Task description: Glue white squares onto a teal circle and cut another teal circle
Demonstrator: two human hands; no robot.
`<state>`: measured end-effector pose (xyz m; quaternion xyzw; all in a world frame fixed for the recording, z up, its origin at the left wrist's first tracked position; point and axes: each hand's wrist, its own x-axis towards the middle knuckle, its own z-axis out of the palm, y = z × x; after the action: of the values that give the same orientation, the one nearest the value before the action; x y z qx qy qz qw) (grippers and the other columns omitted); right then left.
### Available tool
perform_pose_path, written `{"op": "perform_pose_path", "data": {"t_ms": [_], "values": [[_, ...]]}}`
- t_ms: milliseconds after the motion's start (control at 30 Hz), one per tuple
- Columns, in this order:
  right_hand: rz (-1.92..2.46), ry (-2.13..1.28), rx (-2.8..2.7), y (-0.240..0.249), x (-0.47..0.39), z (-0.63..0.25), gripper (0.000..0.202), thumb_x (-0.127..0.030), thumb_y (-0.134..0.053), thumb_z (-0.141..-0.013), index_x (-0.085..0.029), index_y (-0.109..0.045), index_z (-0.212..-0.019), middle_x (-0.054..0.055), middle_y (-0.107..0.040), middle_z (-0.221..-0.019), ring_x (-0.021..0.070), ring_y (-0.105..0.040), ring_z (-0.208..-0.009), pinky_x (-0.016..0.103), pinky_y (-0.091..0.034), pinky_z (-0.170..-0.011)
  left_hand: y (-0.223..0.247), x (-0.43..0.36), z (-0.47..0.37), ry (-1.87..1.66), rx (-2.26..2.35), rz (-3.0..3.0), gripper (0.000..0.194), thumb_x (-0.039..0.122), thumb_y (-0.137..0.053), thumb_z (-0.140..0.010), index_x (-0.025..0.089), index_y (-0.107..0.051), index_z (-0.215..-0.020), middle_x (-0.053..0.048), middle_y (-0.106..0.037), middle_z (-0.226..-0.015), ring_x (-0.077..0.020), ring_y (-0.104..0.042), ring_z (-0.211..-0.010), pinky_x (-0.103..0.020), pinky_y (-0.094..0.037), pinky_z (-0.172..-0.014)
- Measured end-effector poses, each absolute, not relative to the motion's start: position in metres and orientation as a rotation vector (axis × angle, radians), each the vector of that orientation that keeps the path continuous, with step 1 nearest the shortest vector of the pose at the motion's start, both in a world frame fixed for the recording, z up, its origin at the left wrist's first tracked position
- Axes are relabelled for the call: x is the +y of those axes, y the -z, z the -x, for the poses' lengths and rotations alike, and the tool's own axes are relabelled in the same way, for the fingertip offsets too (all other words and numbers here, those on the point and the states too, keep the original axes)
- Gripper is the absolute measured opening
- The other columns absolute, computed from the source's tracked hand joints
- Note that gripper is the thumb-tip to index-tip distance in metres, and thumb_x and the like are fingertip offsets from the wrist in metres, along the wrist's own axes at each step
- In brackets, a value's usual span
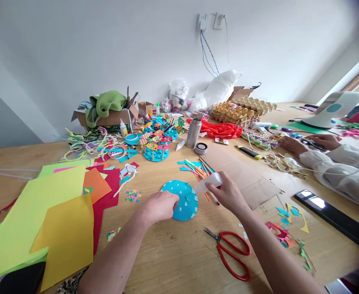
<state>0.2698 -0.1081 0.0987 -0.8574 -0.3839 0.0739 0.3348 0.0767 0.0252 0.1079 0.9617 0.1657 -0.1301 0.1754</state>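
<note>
A round blue disc (184, 194) with small pale patches lies flat on the table in front of me. My left hand (161, 206) rests over its left edge, fingers curled and pressed down on the disc; its fingertips are partly hidden. In my right hand (228, 190) is a white glue bottle (208, 183), tilted with its narrow end toward the disc's right edge. Red-handled scissors (233, 249) lie on the table below my right hand. Colourful paper strips (198, 169) are spread just behind the disc.
Coloured paper sheets (66, 220) cover the left side. Behind stand a blue decorated paper craft (156, 153), a metal bottle (194, 132) and egg cartons (243, 110). Flattened cardboard (243, 175), a black phone (326, 212) and another person's hands (292, 145) are at right.
</note>
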Motion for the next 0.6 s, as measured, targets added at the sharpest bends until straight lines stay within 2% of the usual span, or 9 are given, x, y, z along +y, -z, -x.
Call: {"op": "perform_pose_path", "data": {"t_ms": [267, 600], "values": [[2.104, -0.185, -1.083, -0.094, -0.079, -0.265, 0.027, -0.041, -0.055, -0.069, -0.022, -0.047, -0.086, 0.0, -0.06, -0.071, 0.0191, -0.058, -0.063, 0.029, -0.041, -0.057, -0.11, 0.022, -0.076, 0.365, 0.498, -2.74, 0.025, 0.009, -0.047, -0.074, 0.022, -0.065, -0.085, -0.007, -0.07, -0.084, -0.0244, -0.067, -0.077, -0.029, -0.046, -0.061], [2.075, -0.291, -1.206, -0.101, -0.064, -0.251, 0.021, -0.038, -0.055, -0.071, -0.023, -0.043, -0.078, -0.001, -0.055, -0.069, 0.0167, -0.055, -0.061, 0.027, -0.039, -0.055, -0.125, 0.011, -0.075, 0.368, 0.492, -2.779, 0.031, 0.006, -0.044, -0.075, 0.018, -0.067, -0.09, -0.012, -0.07, -0.086, -0.0285, -0.068, -0.085, -0.035, -0.05, -0.072]]}}
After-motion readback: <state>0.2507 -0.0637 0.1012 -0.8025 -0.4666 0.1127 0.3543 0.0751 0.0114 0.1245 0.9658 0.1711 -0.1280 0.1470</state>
